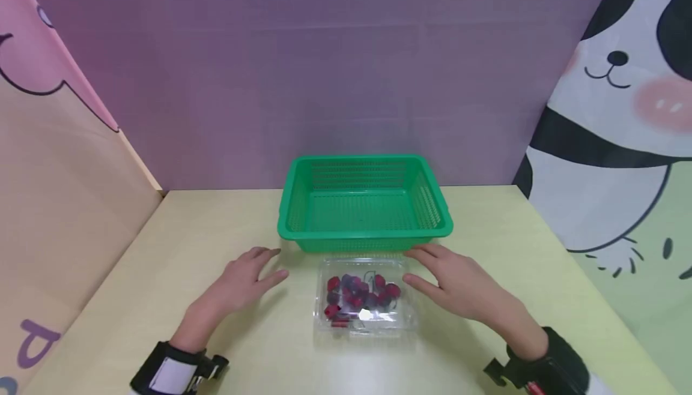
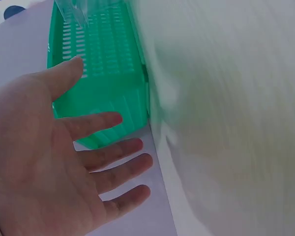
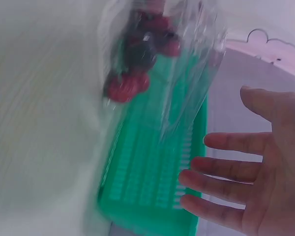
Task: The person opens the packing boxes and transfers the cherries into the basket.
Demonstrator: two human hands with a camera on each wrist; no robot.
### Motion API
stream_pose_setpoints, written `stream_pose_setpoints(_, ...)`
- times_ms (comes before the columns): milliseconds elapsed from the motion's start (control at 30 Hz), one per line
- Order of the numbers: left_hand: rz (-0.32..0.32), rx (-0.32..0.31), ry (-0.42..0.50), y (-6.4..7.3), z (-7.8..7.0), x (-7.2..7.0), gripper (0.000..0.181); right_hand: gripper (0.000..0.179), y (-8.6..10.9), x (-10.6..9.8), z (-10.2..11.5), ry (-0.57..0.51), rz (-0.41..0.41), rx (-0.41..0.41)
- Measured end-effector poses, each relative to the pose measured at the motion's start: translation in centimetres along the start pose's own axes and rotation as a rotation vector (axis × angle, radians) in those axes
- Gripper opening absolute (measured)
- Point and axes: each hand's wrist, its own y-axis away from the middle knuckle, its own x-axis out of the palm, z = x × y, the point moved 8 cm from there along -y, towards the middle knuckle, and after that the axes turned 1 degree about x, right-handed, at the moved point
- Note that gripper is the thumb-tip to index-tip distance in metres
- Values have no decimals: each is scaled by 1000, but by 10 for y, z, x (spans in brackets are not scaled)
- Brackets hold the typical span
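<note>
A clear plastic box (image 1: pixel 361 296) lies on the table between my two hands, with dark red and purple cherries (image 1: pixel 359 292) inside it. To its left, my left hand (image 1: pixel 247 278) hovers with fingers spread, holding nothing. My right hand (image 1: pixel 454 278) is close to the box's right side, its fingers extended and nothing gripped. Just behind the box stands a green plastic basket (image 1: pixel 364 242) with slotted walls and a bare inside. In the right wrist view the box (image 3: pixel 179 73) stands between the camera and the basket (image 3: pixel 147 167), with several cherries (image 3: pixel 140 51) visible through its side.
The pale table (image 1: pixel 259 347) extends to either side of the box. A purple cloth backdrop (image 1: pixel 346 83) rises right behind the basket. Printed panels flank the table, a panda (image 1: pixel 611 113) on the right and a pink figure (image 1: pixel 43 53) on the left.
</note>
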Motion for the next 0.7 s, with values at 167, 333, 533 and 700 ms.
stream_pose_setpoints(167, 5, 45, 22, -1, -16, 0, 59, 53, -5, 1, 19, 9, 8, -43)
stream_pose_setpoints(333, 45, 53, 53, -3, -28, 2, 59, 57, -9, 7, 31, 12, 44, -64)
stream_pose_setpoints(533, 68, 56, 80, -7, -35, 7, 60, 54, -13, 11, 43, 4, 36, -127)
stream_pose_setpoints(700, 90, 78, 88, -8, -41, 11, 58, 59, -15, 13, 49, -6, 21, -163)
